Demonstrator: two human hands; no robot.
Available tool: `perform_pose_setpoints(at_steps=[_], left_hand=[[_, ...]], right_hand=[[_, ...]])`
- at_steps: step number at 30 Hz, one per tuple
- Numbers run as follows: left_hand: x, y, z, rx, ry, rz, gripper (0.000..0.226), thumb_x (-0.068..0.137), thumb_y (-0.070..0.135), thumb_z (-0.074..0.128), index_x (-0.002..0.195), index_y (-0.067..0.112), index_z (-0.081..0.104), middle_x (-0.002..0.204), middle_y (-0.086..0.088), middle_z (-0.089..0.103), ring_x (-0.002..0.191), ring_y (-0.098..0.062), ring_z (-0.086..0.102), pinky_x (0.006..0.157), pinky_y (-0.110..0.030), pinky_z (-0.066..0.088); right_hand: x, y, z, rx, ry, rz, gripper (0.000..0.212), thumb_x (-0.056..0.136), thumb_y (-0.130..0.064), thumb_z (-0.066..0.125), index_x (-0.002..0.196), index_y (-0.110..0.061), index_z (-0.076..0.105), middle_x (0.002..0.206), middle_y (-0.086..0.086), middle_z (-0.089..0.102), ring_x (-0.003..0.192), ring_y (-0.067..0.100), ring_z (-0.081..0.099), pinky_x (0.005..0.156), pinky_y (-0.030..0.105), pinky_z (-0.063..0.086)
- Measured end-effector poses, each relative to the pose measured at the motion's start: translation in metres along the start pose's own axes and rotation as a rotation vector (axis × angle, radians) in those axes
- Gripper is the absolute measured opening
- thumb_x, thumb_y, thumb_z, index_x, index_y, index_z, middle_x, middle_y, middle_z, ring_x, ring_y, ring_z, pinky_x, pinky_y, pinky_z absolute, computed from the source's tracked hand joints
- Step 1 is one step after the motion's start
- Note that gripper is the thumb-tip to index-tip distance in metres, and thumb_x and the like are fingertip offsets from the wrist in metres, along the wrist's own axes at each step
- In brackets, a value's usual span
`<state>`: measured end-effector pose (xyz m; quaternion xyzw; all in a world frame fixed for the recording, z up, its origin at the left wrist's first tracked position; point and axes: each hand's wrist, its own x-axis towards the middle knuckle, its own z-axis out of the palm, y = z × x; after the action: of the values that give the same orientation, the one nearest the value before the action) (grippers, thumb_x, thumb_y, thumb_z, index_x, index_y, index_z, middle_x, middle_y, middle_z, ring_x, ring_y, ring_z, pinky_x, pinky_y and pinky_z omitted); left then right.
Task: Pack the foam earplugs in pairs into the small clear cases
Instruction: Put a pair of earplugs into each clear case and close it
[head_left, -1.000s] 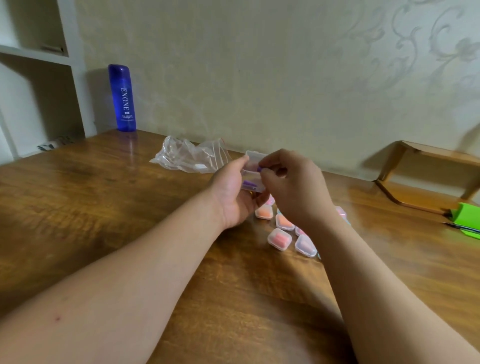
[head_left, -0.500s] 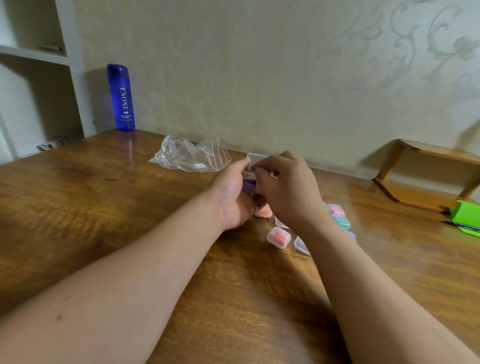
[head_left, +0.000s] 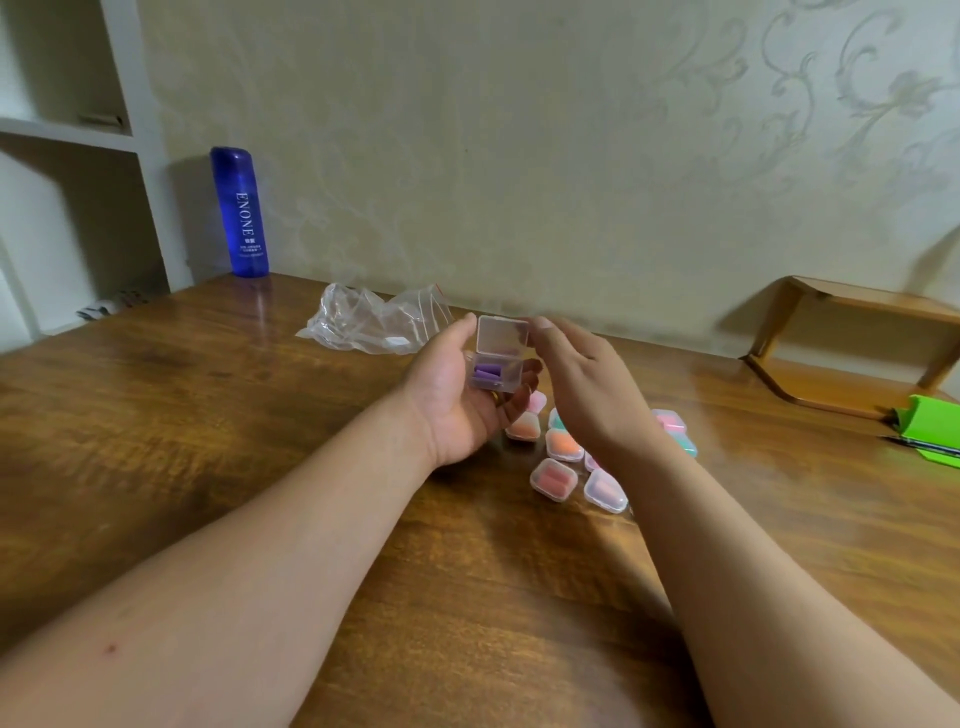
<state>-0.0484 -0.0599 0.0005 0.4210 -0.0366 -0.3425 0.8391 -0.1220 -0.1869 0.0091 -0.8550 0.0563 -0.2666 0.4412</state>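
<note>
Blue bottle (head_left: 239, 213) is standing at the back of the counter (head_left: 156, 415), well left of the fingers, against the wall. Clear plastic bag (head_left: 371, 325) is lying crumpled and apparently empty, just beyond the left hand. Left hand (head_left: 457, 395) is cradling the open case (head_left: 496, 361) palm-up, its fingers (head_left: 519, 397) curling under and around the base, thumb resting at the lid's left edge. Purple earplugs (head_left: 487, 373) are lying inside that case, at the fingertips, lid standing upright and not yet shut; whether a full pair is in there cannot be told for certain. Right hand (head_left: 587, 384) is hovering just right of the lid, holding nothing, its fingers loosely spread and the thumb nearing the lid's right edge. Filled cases (head_left: 558, 457) are lying closed on the counter below and to the right of both hands, holding orange, pink and teal plugs, several partly hidden by the right wrist. Green item (head_left: 930, 426) is lying far right. Progress is judged late: no loose earplugs or empty cases are showing, so closing this lid is likely what remains.
</note>
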Motion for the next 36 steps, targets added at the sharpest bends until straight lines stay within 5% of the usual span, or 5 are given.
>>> perform_pose_setpoints(at_steps=[6, 16, 21, 27, 36], left_hand=[[0.0, 0.011, -0.008, -0.058, 0.004, -0.005, 0.063, 0.108, 0.054, 0.05, 0.135, -0.001, 0.064, 0.118, -0.021, 0.073, 0.093, -0.027, 0.071, 0.09, -0.036, 0.06], [-0.001, 0.008, -0.008, 0.15, -0.104, 0.045, 0.028, 0.11, 0.006, 0.041, 0.117, -0.002, 0.067, 0.092, -0.016, 0.079, 0.076, -0.019, 0.078, 0.07, -0.026, 0.058], [0.002, 0.006, -0.009, 0.191, -0.086, 0.11, 0.03, 0.11, 0.001, 0.043, 0.133, 0.0, 0.062, 0.115, -0.024, 0.075, 0.098, -0.027, 0.072, 0.081, -0.031, 0.056], [0.005, 0.007, -0.011, 0.222, -0.105, 0.149, 0.038, 0.108, -0.005, 0.044, 0.143, -0.003, 0.057, 0.119, -0.026, 0.073, 0.092, -0.026, 0.077, 0.068, -0.031, 0.065], [0.001, 0.004, -0.011, 0.372, -0.218, 0.114, 0.019, 0.108, 0.012, 0.056, 0.122, 0.003, 0.065, 0.085, -0.01, 0.07, 0.076, -0.02, 0.075, 0.073, -0.039, 0.068]], right_hand=[[-0.002, -0.001, 0.003, -0.093, -0.075, -0.092, 0.031, 0.11, -0.043, 0.053, 0.121, -0.026, 0.077, 0.112, -0.009, 0.074, 0.106, 0.008, 0.065, 0.089, 0.032, 0.053], [0.005, 0.015, 0.001, -0.241, -0.094, -0.152, 0.047, 0.086, -0.023, 0.086, 0.123, -0.028, 0.056, 0.111, -0.016, 0.067, 0.1, -0.01, 0.062, 0.074, 0.0, 0.042], [0.005, 0.018, -0.001, -0.185, -0.126, -0.15, 0.052, 0.088, -0.021, 0.084, 0.132, -0.023, 0.055, 0.119, -0.013, 0.067, 0.104, -0.016, 0.061, 0.076, 0.001, 0.045], [0.004, 0.016, -0.003, -0.188, -0.134, -0.173, 0.042, 0.091, -0.023, 0.082, 0.126, -0.025, 0.061, 0.118, -0.015, 0.068, 0.104, -0.014, 0.062, 0.077, 0.002, 0.045], [0.011, 0.019, -0.018, -0.18, -0.17, -0.125, 0.055, 0.089, -0.03, 0.085, 0.138, -0.027, 0.06, 0.125, -0.016, 0.07, 0.119, -0.006, 0.063, 0.088, 0.007, 0.046]])
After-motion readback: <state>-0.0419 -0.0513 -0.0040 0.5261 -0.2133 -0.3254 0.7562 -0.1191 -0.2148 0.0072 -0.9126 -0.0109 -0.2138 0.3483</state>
